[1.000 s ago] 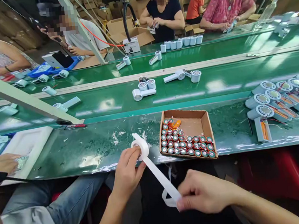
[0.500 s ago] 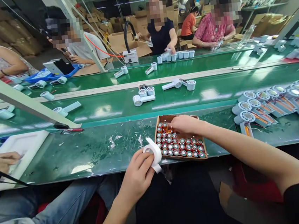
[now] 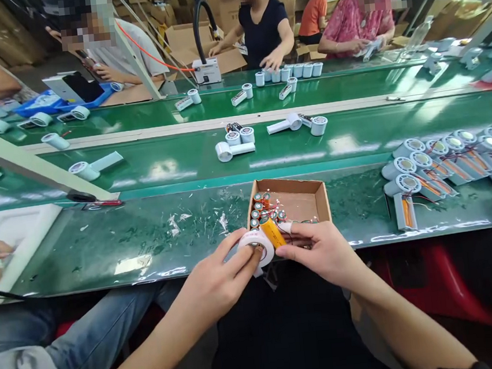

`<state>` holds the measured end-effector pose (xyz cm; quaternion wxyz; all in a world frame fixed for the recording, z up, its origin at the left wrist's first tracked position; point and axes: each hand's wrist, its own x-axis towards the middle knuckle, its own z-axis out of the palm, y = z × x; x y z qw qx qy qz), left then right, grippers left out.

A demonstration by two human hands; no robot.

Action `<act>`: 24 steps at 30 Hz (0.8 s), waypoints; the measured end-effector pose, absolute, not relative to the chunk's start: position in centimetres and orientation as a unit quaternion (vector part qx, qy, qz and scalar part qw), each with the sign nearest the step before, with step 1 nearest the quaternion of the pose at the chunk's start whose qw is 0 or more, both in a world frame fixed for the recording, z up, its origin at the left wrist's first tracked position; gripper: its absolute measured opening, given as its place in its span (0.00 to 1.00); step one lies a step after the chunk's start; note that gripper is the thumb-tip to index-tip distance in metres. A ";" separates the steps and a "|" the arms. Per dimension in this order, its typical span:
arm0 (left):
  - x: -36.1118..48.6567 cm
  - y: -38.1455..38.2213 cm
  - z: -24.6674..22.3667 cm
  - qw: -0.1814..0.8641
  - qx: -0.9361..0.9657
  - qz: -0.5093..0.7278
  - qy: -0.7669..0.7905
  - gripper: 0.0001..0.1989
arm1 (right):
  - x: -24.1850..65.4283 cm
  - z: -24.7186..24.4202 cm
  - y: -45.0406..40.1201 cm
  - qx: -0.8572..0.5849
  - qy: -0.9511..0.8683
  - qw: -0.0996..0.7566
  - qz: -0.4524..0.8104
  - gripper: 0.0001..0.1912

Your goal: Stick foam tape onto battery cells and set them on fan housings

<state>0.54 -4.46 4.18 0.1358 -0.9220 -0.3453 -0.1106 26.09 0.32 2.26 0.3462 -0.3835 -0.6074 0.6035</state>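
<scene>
The right hand (image 3: 322, 249) has come out of the shallow brown cardboard box (image 3: 322, 201), where it was reaching half a second ago, and now holds an orange cylinder with a smooth wrapped surface (image 3: 272, 232). That brings the cylinder up against, or very close to, the thick roll of white tape (image 3: 268, 252) in the left hand (image 3: 226, 276), so the two things being handled are side by side over the near edge of the long green table (image 3: 103, 233); whether they touch is hard to tell. The right grip is clamped on the cylinder, thumb on the near side and fingers behind it, and the cylinder leans with its top toward the left. The left grip is closed on the roll, fingertips in its core, and a short white end hangs below it. A small white patch by the right fingertips could be tape or a connector; the view is too coarse to say. The box sits on the table just beyond the hands, its near side mostly hidden by them. Round cells with red wires (image 3: 258, 206) show in its left part, and bare cardboard toward its far right corner. Scraps of pale film (image 3: 174, 223) lie on the table left of the box, and grey-white round-headed housings with orange inserts (image 3: 402, 184) stand in rows well to its right
</scene>
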 end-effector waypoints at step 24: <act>-12.7 -3.8 -4.3 0.135 -0.732 -0.258 -0.616 0.13 | 38.8 -0.5 5.3 -0.427 -0.315 0.776 0.341 0.34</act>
